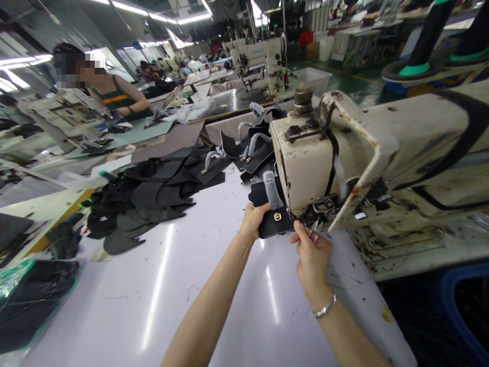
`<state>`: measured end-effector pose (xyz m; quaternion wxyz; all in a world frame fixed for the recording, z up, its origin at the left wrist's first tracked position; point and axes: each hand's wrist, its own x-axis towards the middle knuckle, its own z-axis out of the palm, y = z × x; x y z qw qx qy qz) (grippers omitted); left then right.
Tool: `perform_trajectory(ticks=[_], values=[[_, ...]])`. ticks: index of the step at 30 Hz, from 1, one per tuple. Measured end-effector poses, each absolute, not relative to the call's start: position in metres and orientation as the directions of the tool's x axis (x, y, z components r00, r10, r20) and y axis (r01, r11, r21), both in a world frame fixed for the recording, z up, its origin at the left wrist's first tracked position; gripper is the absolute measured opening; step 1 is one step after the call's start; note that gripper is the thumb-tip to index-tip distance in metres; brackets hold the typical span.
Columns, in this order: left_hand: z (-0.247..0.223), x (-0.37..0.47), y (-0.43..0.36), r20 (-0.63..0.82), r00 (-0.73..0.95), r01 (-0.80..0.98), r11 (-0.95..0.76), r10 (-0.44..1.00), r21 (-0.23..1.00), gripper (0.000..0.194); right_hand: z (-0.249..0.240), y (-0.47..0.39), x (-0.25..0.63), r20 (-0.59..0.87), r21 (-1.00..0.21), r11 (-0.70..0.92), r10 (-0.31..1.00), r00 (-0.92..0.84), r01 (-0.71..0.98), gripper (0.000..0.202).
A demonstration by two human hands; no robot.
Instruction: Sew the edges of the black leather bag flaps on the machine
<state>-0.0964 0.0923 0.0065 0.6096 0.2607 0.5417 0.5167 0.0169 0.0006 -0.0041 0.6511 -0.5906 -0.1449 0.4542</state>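
Note:
A black bag panel (268,227) with a gold clasp and a grey-wrapped handle (272,190) lies at the sewing machine's head (305,163). My left hand (253,220) grips its left edge, thumb on top and fingers beneath. At the panel's right corner, close below the needle area, is my right hand (313,251), its fingers closed. Small silver thread snips (316,227) stick out from between those fingers. Whether the right fingertips also pinch the panel or a thread is unclear. The machine head covers the panel's far right part.
Black cut pieces (153,188) are heaped on the white tabletop (214,285) at left. Several similar panels with wrapped handles (252,145) lie behind. A bagged black bundle (34,300) sits at lower left. Across the tables, a person (114,97) works at another machine.

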Motion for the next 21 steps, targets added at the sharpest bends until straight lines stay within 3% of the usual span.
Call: perform_trajectory(ticks=[6,10,13,21], values=[[0.002,-0.097,0.091,-0.435,-0.176,-0.357,0.355,0.883,0.864,0.036,-0.005,-0.002,0.012,-0.328,-0.929,-0.162,0.774,0.542,-0.331,0.049],[-0.001,-0.095,0.088,-0.446,-0.197,-0.365,0.357,0.873,0.86,0.034,-0.007,-0.001,0.005,-0.429,-0.865,-0.208,0.777,0.461,-0.456,0.057],[-0.002,-0.094,0.084,-0.452,-0.18,-0.387,0.36,0.874,0.849,0.034,-0.01,0.001,0.001,-0.417,-0.854,-0.155,0.775,0.475,-0.497,0.064],[0.003,-0.092,0.073,-0.444,-0.21,-0.441,0.321,0.871,0.839,0.027,-0.013,0.003,0.001,-0.361,-0.881,-0.087,0.759,0.542,-0.464,0.053]])
